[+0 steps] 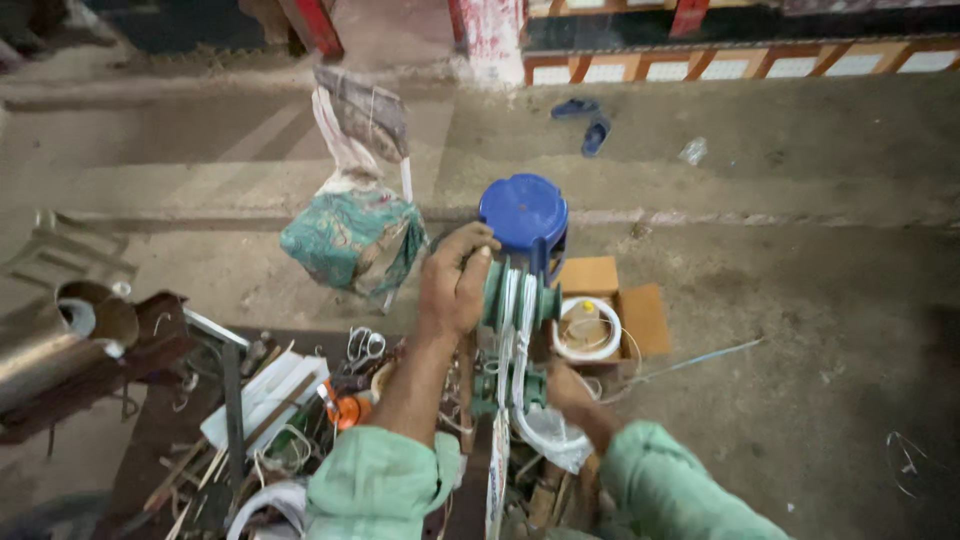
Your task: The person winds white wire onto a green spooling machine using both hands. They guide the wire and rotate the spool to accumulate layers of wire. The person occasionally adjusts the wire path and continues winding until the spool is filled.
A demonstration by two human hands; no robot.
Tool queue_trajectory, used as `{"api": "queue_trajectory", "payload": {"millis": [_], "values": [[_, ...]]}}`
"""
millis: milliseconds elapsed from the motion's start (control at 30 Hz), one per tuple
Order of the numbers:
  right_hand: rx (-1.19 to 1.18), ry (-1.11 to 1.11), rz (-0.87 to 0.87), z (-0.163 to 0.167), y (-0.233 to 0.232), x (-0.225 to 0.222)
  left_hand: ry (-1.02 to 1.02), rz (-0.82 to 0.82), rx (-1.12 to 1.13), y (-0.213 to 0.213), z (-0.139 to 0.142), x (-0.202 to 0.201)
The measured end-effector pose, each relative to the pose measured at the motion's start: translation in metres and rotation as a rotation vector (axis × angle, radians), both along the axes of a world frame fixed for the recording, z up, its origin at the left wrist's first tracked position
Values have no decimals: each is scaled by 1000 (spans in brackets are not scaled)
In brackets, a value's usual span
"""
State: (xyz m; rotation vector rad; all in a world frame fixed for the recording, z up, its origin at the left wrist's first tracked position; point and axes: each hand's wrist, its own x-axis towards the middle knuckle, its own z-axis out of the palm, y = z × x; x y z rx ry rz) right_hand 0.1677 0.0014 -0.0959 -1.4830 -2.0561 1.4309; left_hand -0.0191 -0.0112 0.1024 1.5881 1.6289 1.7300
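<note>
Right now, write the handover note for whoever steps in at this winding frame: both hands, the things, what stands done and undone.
Left hand: grip closed over the top of the green winding frame, which stands upright.
Right hand: low on the frame's right side, at the white strip; whether it grips cannot be told.
Around: blue stool just behind the frame, cardboard box with a white roll to its right, scissors and scrap on the bench to the left.
Done: white strip runs over the frame.
Left: strip's lower end hangs loose below.
</note>
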Motion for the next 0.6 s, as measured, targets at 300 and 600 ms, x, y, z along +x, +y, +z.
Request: {"api": "queue_trajectory", "payload": {"millis": [300,600], "values": [[965,177,591,146,-59,33,17,-21,11,2,-8,-4],[277,196,-97,108,139,-14,18,-29,34,0,-4,-4]]}}
